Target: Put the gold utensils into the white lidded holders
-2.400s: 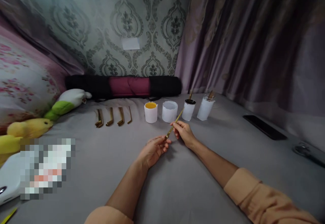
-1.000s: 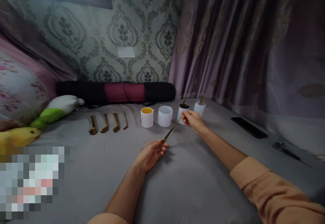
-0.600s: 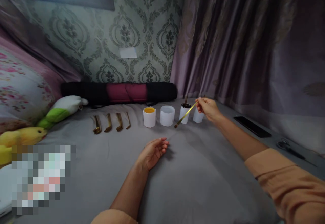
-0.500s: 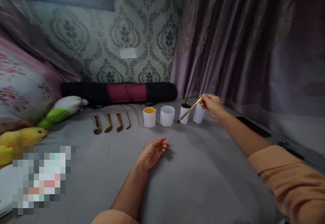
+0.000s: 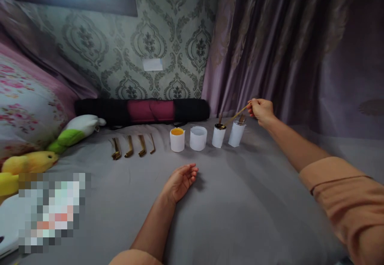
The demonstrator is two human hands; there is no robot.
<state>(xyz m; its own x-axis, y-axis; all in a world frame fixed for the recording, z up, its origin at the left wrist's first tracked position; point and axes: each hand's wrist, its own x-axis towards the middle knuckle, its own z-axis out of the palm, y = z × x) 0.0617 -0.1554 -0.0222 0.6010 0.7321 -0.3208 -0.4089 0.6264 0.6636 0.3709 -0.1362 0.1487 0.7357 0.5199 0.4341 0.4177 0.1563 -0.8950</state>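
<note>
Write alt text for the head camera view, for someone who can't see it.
The right hand holds a thin golden stick by one end, its far tip at the mouth of a dark-filled white cup, third in a row of four on a grey bedsheet. The left hand rests open on the sheet; four bent golden pieces lie left of the cups.

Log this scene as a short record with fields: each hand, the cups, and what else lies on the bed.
Holding: right hand pinches one end of a thin golden stick, raised above the cups
Stick tip: at the mouth of the white cup with dark contents
Resting: left hand lies open and empty on the grey bedsheet
Other cups: white cup with yellow contents, plain white cup, tall white cup
Left of cups: four bent golden metal pieces
Behind: black and maroon roll
</note>
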